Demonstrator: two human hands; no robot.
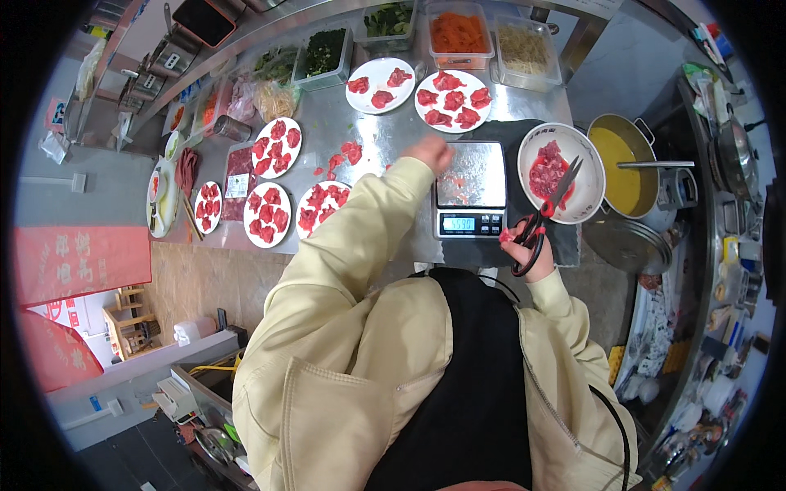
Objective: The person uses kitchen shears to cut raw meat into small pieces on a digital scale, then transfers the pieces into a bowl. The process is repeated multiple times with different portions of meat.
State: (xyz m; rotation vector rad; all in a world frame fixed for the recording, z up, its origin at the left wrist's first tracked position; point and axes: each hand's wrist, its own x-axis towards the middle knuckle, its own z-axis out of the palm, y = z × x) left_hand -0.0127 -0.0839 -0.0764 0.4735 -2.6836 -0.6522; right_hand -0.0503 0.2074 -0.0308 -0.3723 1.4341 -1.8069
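My right hand (533,259) grips black-and-red scissors (546,212), their blades slanting over the rim of a white bowl (592,178). Raw red meat with some liquid (548,173) lies in that bowl. A small scrap of meat (506,235) is at my right fingertips. My left hand (430,153), curled and slightly blurred, hovers by the left edge of a digital kitchen scale (471,175); whether it holds anything is hidden. Meat scraps dot the scale's steel pan, and its display is lit. Beyond the scale is a white plate (453,113) with several meat pieces.
More plates of meat (381,109) stand on the steel table (322,147), with loose pieces (350,151) and a packaged meat tray (236,207). Vegetable tubs (460,37) line the back. Right of the bowl stands a pot of yellow liquid (623,187) with a ladle handle (657,164) across it.
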